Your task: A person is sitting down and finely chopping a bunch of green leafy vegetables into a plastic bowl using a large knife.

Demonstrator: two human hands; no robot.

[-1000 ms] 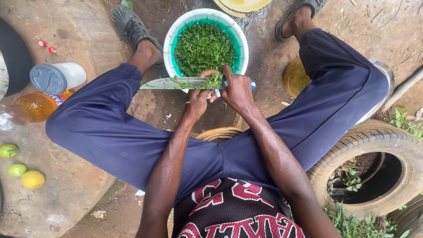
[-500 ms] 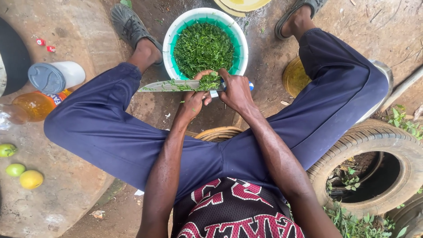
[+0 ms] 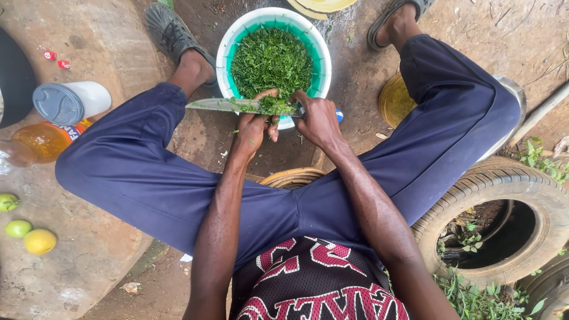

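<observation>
Greens (image 3: 274, 105) bunched in left hand (image 3: 253, 125), upper centre of frame, over bowl (image 3: 228, 44) rim. Right hand (image 3: 320, 121) clamped on knife (image 3: 216, 105); blade now lies level across bunch, shifted slightly since earlier: slicing ongoing, shreds dropping into bowl.

Your left hand (image 3: 253, 127): bunches greens (image 3: 274, 105) at the bowl's (image 3: 228, 44) near rim.
Your right hand (image 3: 320, 121): grips the knife (image 3: 219, 105), blade across that rim.
Bowl: full of chopped greens.
</observation>
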